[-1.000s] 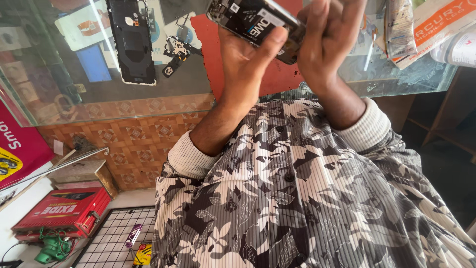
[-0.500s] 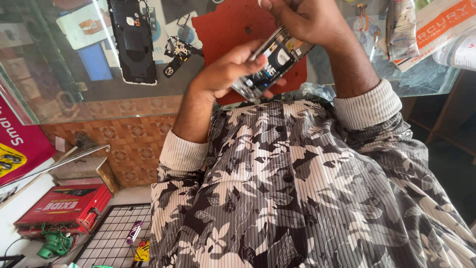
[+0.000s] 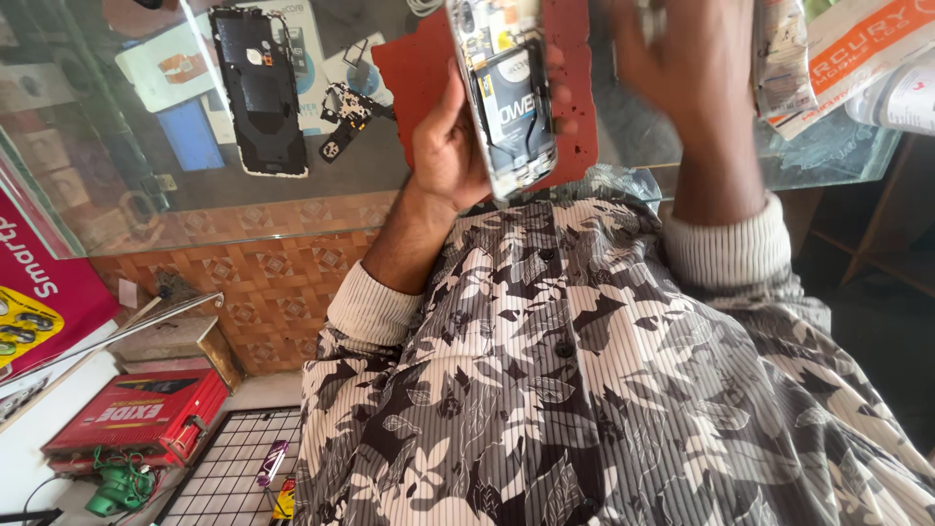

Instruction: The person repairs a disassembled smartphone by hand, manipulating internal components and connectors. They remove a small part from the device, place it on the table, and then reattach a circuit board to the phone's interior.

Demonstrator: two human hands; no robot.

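Black back cover (image 3: 259, 93) is lying off on the glass counter (image 3: 127, 209). I'm gripping the opened smartphone with its exposed battery (image 3: 506, 93) in my left hand (image 3: 450, 146), above the red mat (image 3: 409, 68). My right hand (image 3: 682, 68) is hovering empty, fingers spread. Reassembly not done.

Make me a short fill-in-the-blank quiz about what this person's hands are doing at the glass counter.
1. The left hand holds an opened ____ with its battery showing.
2. The right hand holds ____.
3. The black back cover lies on the ____ counter.
4. Under the hands lies a ____ mat.

Missing words: phone; nothing; glass; red
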